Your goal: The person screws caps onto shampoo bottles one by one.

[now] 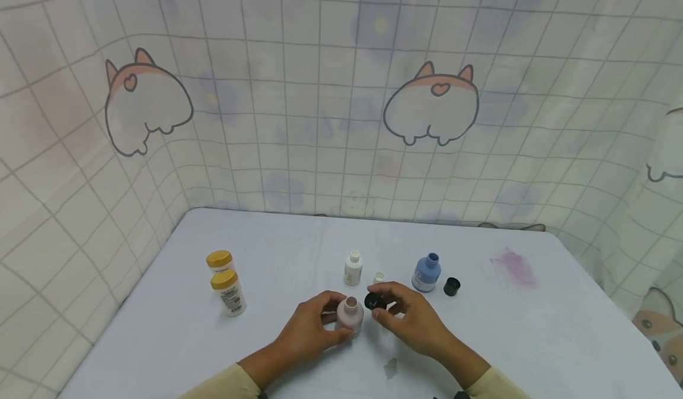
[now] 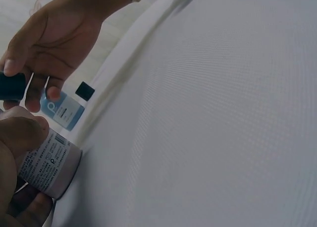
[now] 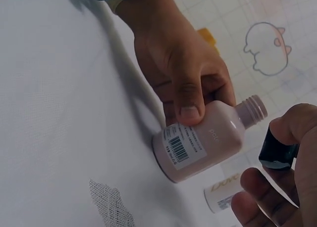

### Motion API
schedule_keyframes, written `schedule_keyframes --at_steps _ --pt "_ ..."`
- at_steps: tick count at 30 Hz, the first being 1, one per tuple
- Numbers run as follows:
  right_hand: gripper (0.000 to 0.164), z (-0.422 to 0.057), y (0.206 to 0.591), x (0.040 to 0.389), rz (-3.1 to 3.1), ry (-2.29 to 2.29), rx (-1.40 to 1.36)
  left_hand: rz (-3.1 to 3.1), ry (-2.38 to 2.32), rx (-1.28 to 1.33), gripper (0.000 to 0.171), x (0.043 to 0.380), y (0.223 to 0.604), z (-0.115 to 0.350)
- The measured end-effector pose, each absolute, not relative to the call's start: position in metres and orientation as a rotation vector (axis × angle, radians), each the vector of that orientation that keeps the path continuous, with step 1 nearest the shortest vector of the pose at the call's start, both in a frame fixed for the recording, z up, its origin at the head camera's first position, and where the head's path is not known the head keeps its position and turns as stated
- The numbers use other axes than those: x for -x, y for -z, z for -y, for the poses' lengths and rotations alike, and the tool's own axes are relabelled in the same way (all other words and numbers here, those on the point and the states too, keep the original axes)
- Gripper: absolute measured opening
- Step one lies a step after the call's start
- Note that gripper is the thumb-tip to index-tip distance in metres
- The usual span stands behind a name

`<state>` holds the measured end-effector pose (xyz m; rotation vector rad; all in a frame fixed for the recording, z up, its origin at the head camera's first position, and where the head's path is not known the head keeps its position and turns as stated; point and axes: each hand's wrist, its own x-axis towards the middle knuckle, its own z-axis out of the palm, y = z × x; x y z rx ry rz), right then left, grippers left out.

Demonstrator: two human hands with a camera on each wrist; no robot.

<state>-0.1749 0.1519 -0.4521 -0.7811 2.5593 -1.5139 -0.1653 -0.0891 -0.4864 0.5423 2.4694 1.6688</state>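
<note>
My left hand [image 1: 313,323] grips a pink bottle [image 3: 210,138] that stands on the table, thumb on one side and fingers round the other. The bottle's threaded neck [image 3: 251,111] is bare and open at the top. Just right of that neck, my right hand [image 1: 413,319] pinches a black cap [image 3: 277,147] between thumb and fingers, held apart from the bottle. Beyond the hands are an uncapped white bottle [image 1: 353,268] and a small white cap [image 1: 379,277], partly behind the right hand. An uncapped blue bottle [image 1: 426,273] stands farther right, a second black cap [image 1: 451,286] beside it.
Two white bottles with yellow lids stand at the left, the nearer one [image 1: 229,292] partly covering the farther one [image 1: 220,261]. A pink stain [image 1: 514,267] marks the white table [image 1: 288,251] at the right, and a grey patch [image 1: 391,368] lies near the front. Patterned curtains surround the table.
</note>
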Motion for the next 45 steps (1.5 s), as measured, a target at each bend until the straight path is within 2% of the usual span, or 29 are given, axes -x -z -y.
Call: schedule_keyframes --at_steps 10,21,45 --pt "0.035 -0.147 0.444 0.173 -2.572 1.495 0.793 -2.479 -1.683 -0.56 0.055 0.163 0.482 0.09" --pt "0.029 -0.137 0.406 0.159 -2.494 1.587 0.69 -2.516 -1.673 -0.581 0.055 0.159 0.476 0.088" --pt "0.03 -0.135 0.404 0.159 -2.548 1.576 0.904 -2.498 -1.683 -0.607 0.055 0.16 0.477 0.084"
